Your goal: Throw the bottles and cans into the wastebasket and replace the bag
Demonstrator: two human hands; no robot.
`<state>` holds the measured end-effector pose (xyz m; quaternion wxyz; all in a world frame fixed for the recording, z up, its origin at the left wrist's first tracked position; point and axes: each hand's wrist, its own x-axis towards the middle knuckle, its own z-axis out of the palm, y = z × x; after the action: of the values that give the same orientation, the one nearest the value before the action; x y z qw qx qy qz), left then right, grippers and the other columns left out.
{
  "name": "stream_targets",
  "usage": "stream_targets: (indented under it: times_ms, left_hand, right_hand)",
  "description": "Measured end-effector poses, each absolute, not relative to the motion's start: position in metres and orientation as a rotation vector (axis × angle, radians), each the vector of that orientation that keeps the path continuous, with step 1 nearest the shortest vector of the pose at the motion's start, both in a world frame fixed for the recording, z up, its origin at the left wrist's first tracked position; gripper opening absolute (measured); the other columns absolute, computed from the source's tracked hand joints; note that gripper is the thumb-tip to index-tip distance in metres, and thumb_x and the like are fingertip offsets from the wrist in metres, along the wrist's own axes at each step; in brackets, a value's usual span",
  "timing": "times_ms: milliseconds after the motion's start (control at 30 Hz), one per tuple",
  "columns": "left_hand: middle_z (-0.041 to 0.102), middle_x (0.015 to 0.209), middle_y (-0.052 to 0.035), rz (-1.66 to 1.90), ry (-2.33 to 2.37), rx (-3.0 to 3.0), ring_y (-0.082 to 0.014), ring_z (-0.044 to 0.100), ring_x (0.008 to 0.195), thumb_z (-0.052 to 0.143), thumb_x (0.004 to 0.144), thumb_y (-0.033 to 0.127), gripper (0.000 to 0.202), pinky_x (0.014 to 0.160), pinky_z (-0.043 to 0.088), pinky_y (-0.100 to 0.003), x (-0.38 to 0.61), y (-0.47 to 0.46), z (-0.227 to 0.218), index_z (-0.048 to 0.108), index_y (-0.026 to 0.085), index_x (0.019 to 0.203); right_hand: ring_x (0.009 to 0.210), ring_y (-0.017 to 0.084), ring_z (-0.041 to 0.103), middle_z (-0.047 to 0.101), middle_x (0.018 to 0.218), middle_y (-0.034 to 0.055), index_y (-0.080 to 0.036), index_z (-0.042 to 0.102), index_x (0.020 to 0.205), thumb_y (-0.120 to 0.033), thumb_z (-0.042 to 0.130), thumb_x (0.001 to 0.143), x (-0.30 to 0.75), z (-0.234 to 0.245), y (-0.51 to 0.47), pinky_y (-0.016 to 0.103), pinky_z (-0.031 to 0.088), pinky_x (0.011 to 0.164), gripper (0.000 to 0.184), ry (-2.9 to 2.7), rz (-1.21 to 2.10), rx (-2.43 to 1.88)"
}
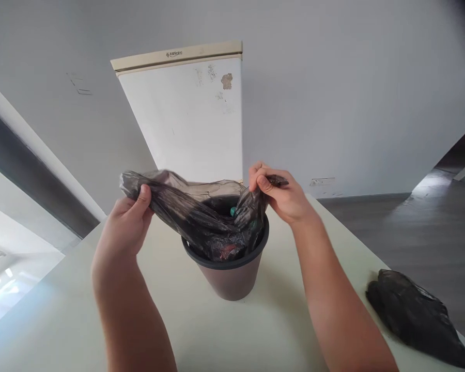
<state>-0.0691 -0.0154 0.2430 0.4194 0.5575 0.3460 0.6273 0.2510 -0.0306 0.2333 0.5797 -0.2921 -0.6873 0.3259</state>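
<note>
A thin black garbage bag [194, 213] sits inside a brown trash can [232, 279] with a dark rim, its upper part pulled up above the opening. My left hand [127, 222] is closed on the bag's edge, out to the left of the can. Over the can's right side, my right hand [277, 194] grips another part of the edge, with a gathered tip poking out past the thumb. The plastic stretches between both hands. Inside the bag, something red and a small green item show; I cannot make out what they are.
The can stands on a pale table [158, 305]. A folded black plastic bag [414, 315] lies at the table's right edge. Behind the table stands a white refrigerator [194, 119] against a grey wall. Dark flooring [364, 227] shows at the right.
</note>
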Motion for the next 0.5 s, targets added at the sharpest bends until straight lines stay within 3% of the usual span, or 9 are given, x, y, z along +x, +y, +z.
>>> stream_targets:
  times_ms: [100,133,200,267,300,367,433,500]
  left_hand:
    - [0.073,0.131,-0.0125,1.706,0.48,1.333,-0.0297,0.065,0.134,0.075,0.095,0.052,0.035,0.108,0.061,-0.038,-0.031,-0.021,0.251,0.078,0.018,0.102]
    - [0.076,0.121,-0.0107,1.727,0.398,1.293,-0.0291,0.071,0.124,0.074,0.095,0.053,0.033,0.101,0.064,-0.04,-0.023,-0.024,0.252,0.075,0.02,0.096]
    - [0.072,0.081,-0.0026,1.733,0.307,1.198,-0.0214,0.077,0.081,0.072,0.097,0.055,0.036,0.078,0.067,-0.036,-0.016,-0.028,0.253,0.064,0.022,0.084]
    - [0.042,0.049,0.0079,1.666,0.283,1.152,-0.0105,0.05,0.039,0.068,0.099,0.055,0.04,0.052,0.056,-0.025,-0.017,-0.032,0.254,0.055,0.023,0.08]
    - [0.028,0.044,0.0107,1.597,0.295,1.158,-0.0072,0.032,0.031,0.067,0.1,0.055,0.04,0.044,0.047,-0.022,-0.018,-0.033,0.254,0.053,0.023,0.08]
    - [0.019,0.045,0.0115,1.44,0.362,1.209,-0.0045,0.018,0.032,0.067,0.1,0.053,0.039,0.04,0.035,-0.019,-0.019,-0.035,0.254,0.055,0.021,0.081]
    - [0.032,0.053,0.0064,1.347,0.468,1.259,-0.0058,0.028,0.04,0.068,0.098,0.05,0.036,0.043,0.035,-0.02,-0.015,-0.037,0.254,0.059,0.018,0.081]
    - [0.045,0.066,-0.0014,1.28,0.568,1.328,-0.011,0.042,0.053,0.064,0.097,0.049,0.035,0.047,0.04,-0.024,-0.008,-0.042,0.253,0.063,0.017,0.083]
  right_hand:
    - [0.124,0.029,0.061,0.067,0.126,0.0102,-0.022,0.054,0.071,-0.074,0.051,0.1,0.231,0.232,-0.03,0.047,0.054,0.098,0.059,-1.582,0.715,-0.575]
    - [0.123,0.028,0.062,0.068,0.123,0.0102,-0.023,0.05,0.074,-0.078,0.045,0.1,0.227,0.231,-0.03,0.049,0.054,0.098,0.061,-1.55,0.721,-0.584]
    - [0.099,0.026,0.068,0.069,0.096,0.0068,-0.025,0.045,0.081,-0.083,0.039,0.099,0.224,0.231,-0.03,0.047,0.056,0.088,0.061,-1.433,0.762,-0.608]
    - [0.059,0.019,0.055,0.048,0.062,-0.0036,-0.027,0.039,0.084,-0.084,0.044,0.096,0.226,0.232,-0.031,0.038,0.054,0.069,0.058,-1.289,0.855,-0.6]
    - [0.047,0.015,0.04,0.033,0.055,-0.0076,-0.028,0.037,0.083,-0.082,0.049,0.095,0.228,0.233,-0.032,0.033,0.048,0.06,0.057,-1.231,0.916,-0.587]
    - [0.043,0.011,0.016,0.014,0.054,-0.0102,-0.027,0.034,0.082,-0.074,0.058,0.094,0.231,0.237,-0.035,0.027,0.032,0.049,0.054,-1.178,1.06,-0.555]
    - [0.047,0.01,0.01,0.013,0.059,-0.0096,-0.027,0.041,0.085,-0.061,0.061,0.093,0.233,0.241,-0.038,0.025,0.023,0.048,0.04,-1.213,1.225,-0.495]
    - [0.051,0.01,0.017,0.022,0.064,-0.0075,-0.026,0.05,0.093,-0.041,0.061,0.086,0.231,0.244,-0.043,0.026,0.023,0.051,0.019,-1.285,1.356,-0.427]
